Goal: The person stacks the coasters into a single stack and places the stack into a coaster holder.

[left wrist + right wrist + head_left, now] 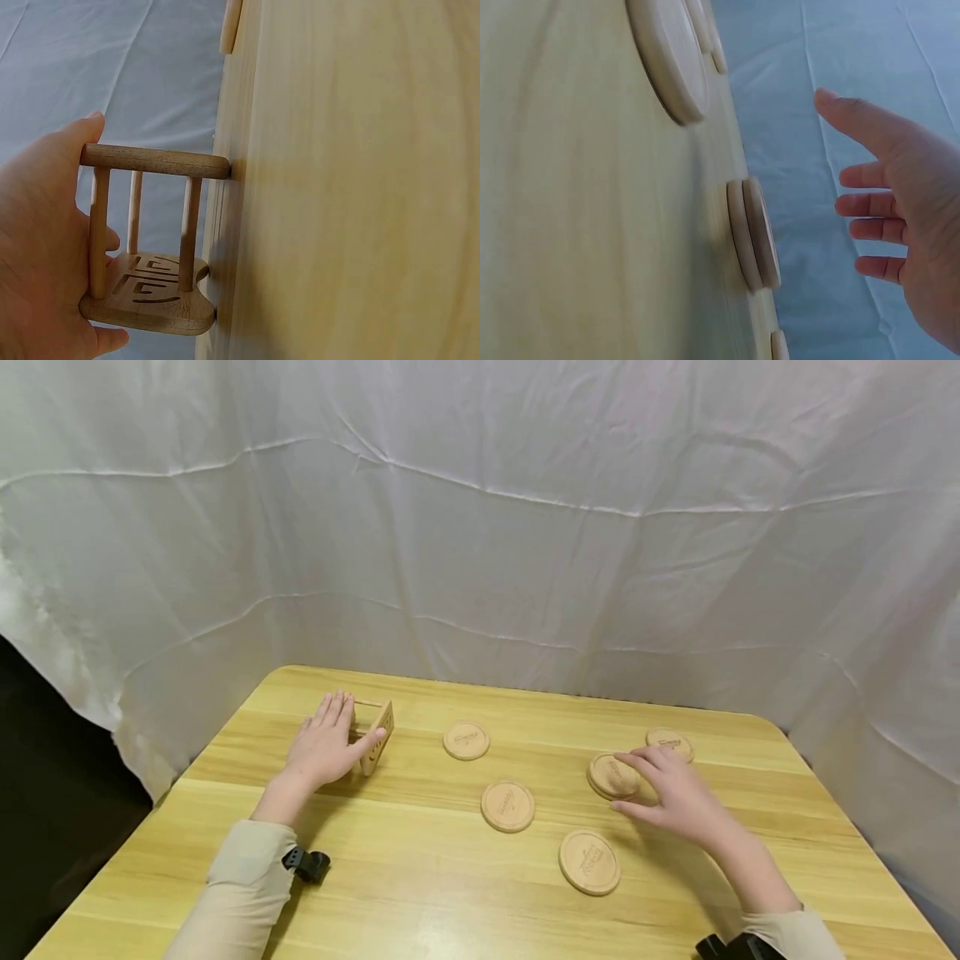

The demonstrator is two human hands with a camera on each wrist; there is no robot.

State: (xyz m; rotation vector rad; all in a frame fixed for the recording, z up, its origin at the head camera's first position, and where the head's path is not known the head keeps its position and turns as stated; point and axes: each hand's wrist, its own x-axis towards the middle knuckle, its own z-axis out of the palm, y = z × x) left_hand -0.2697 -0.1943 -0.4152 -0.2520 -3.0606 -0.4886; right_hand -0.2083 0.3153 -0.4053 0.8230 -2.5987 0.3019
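Note:
My left hand [324,750] rests on a small wooden coaster rack [377,739], its fingers nearly straight and its thumb reaching over the right end panel. In the left wrist view the rack [155,158] shows two end panels joined by thin rods, with the palm against one side. My right hand [677,793] is above two stacked round wooden coasters [609,777], thumb and fingers apart. The right wrist view has a gap between that hand and the stack [753,234]; nothing is in its grasp.
Single round coasters lie on the wooden table [420,877]: one at the back middle [466,741], one in the centre [507,806], one nearer the front [589,862]. Another coaster [670,742] lies behind the right hand. A pale cloth curtain [480,543] hangs behind the table.

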